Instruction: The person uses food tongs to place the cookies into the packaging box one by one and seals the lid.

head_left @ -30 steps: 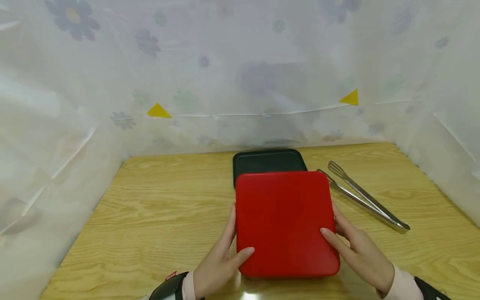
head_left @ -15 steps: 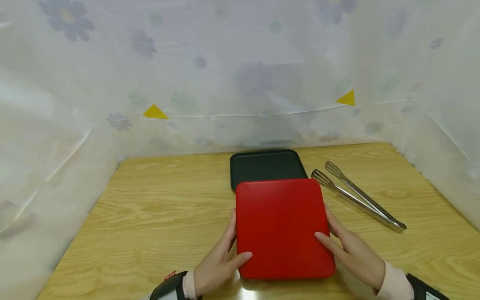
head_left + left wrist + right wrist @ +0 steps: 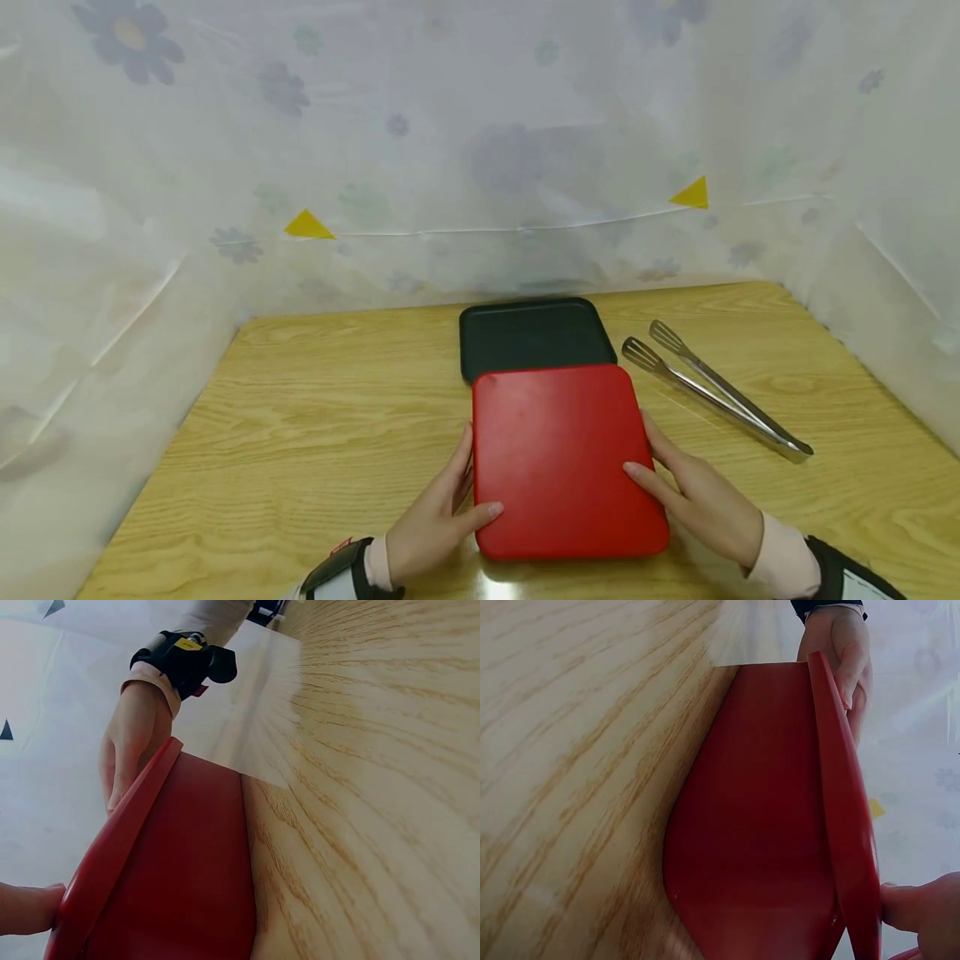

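Note:
A square red box [image 3: 184,862] stands on the wooden table, its red lid [image 3: 562,467] on top. In the right wrist view the lid's rim and the box wall part slightly near the bottom of the frame. My left hand [image 3: 427,529] grips the lid's left side, thumb on the top face and fingers along the edge. On the opposite side, my right hand [image 3: 708,504] holds it the same way, thumb on top. Most fingers are hidden behind the edges. What the box contains cannot be seen.
Behind the box lies a dark green tray [image 3: 536,333], its near edge hidden by the lid. Metal tongs [image 3: 720,396] lie spread to the right. A pale flowered sheet [image 3: 450,150] encloses the table's [image 3: 300,433] back and sides.
Both hands and the lid have come down and slightly toward me, exposing more of the tray. The lid looks lower; the hands keep their hold. The head view shifted slightly.

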A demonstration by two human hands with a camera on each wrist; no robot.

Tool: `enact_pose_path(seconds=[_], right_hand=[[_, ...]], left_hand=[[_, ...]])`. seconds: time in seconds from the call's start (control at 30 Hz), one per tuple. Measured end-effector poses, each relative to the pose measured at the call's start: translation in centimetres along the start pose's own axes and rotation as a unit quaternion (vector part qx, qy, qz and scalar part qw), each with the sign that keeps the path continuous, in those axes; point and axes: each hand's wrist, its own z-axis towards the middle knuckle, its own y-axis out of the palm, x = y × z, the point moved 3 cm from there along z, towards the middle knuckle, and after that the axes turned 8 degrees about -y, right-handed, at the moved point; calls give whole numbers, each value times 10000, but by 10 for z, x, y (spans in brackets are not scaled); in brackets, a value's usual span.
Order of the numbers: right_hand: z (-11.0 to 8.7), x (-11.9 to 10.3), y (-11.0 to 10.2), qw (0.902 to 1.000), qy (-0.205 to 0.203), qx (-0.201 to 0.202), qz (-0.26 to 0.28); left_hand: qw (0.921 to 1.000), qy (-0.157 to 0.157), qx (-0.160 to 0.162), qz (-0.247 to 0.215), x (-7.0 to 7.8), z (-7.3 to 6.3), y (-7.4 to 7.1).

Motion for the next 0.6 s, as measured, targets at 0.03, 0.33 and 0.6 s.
enact_pose_path(seconds=[0.03,0.33,0.6], right_hand=[[0,0,0,10000,1,-2,4],[2,1,2,10000,-4,28,32],[3,1,3,9999,29,-37,112]], left_hand=[[10000,-4,-20,-45,0,0,0],[9995,93,-155,-266,1,1,-1],[9987,-60,-94,-491,-1,3,-1]])
